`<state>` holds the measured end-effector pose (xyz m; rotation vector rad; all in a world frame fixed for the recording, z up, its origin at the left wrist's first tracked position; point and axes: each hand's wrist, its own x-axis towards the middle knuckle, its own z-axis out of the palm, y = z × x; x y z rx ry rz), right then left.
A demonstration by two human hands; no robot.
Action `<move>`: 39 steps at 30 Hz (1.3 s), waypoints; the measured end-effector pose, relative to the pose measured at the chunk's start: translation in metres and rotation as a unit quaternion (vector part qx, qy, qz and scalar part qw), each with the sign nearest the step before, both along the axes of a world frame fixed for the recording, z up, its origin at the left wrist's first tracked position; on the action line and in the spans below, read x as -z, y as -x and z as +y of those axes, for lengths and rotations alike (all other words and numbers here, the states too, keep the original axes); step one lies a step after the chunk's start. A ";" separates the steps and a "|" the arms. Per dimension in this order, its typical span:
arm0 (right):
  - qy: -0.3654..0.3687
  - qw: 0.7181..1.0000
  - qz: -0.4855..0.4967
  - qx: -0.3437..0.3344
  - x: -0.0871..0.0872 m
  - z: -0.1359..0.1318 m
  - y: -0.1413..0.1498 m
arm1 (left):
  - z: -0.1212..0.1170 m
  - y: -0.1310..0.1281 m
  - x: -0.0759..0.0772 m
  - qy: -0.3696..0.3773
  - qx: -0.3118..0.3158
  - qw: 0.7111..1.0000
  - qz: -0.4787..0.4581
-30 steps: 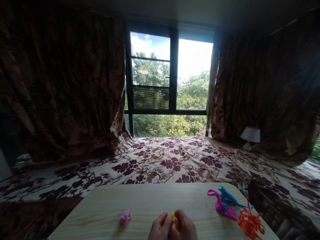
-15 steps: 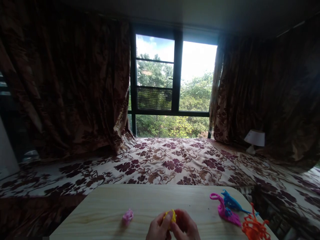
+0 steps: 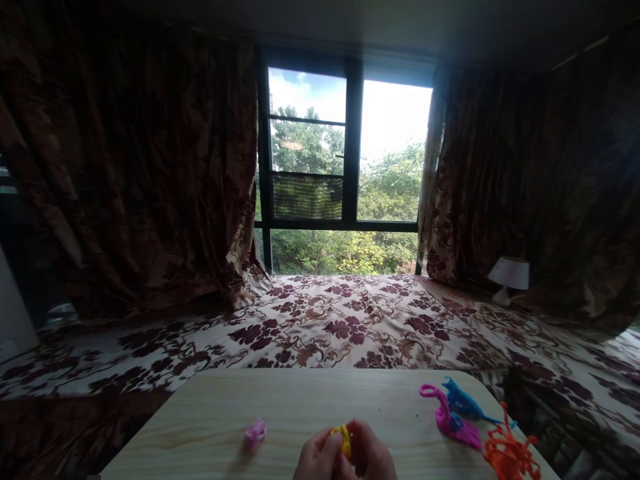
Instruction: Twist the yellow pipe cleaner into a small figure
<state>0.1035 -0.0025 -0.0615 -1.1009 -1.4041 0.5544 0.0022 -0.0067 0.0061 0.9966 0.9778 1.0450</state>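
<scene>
At the near edge of the table, a small yellow clay-like lump (image 3: pixel 344 439) is pinched between the fingers of both hands. My left hand (image 3: pixel 316 456) closes on its left side, thumb against it. My right hand (image 3: pixel 369 453) curls around the right side with bent fingers. Parts of the lump are hidden behind the fingers, so its full shape does not show. To the left of my hands, apart from them, lies a small crumpled pink lump (image 3: pixel 256 433).
A pale wooden table (image 3: pixel 300 393) carries a magenta long-necked figure (image 3: pixel 453 427), a blue figure (image 3: pixel 465 402) touching it, and an orange many-armed figure (image 3: pixel 510 450) at the right edge. Beyond are a flowered cloth (image 3: pixel 345 327), a white lamp (image 3: pixel 509 273) and a window (image 3: pixel 353 153).
Both hands stay together at the same place, with the fingers shifting slightly around the yellow lump. More of its right side shows now. The things on the table have not moved.
</scene>
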 end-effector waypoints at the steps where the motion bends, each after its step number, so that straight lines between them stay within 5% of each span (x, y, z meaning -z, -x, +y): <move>1: -0.003 1.000 -0.021 0.016 0.001 0.000 0.000 | 0.001 0.000 0.005 -0.008 0.005 1.000 -0.007; 8: -0.014 0.986 -0.119 0.118 -0.001 0.000 0.009 | 0.005 0.001 0.026 -0.037 -0.022 0.999 0.005; 12: 0.052 0.997 0.037 0.040 -0.008 0.002 0.004 | 0.005 0.000 0.020 0.025 -0.025 0.999 0.016; 16: 0.082 0.976 0.193 -0.053 -0.019 0.001 -0.008 | 0.005 0.000 0.012 0.027 0.017 0.999 -0.026; 23: 0.069 0.982 0.159 -0.074 -0.021 -0.001 -0.015 | 0.004 0.008 0.010 -0.005 0.016 1.000 0.026; 30: 0.154 0.949 0.249 -0.115 -0.019 0.003 -0.017 | 0.000 0.000 0.007 0.052 0.070 0.988 -0.126; 39: 0.158 0.968 0.186 -0.053 0.001 0.006 -0.007 | 0.013 -0.016 0.053 0.024 0.006 0.998 -0.061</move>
